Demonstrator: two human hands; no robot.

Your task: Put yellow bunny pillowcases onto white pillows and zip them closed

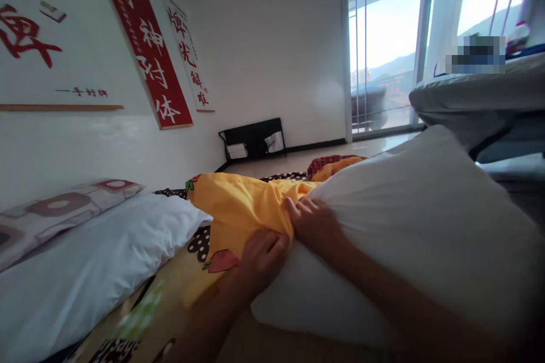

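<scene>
A yellow pillowcase [238, 201] with red fruit prints lies in the middle, its open end gathered at the near end of a large white pillow [409, 227]. My left hand [264, 255] is closed on the pillowcase's lower edge, next to the pillow. Higher up and to the right, my right hand [313, 221] grips the gathered cloth where it meets the pillow, the back of the hand turned up. How far the pillow reaches inside the cloth is hidden.
A second white pillow [110, 255] and a patterned pillow [63, 204] lie at left on a brown printed bedspread [170, 289]. Orange and plaid cloth [336, 165] is behind. A grey-covered table [477, 91] stands at right; a black folded frame [253, 139] leans on the far wall.
</scene>
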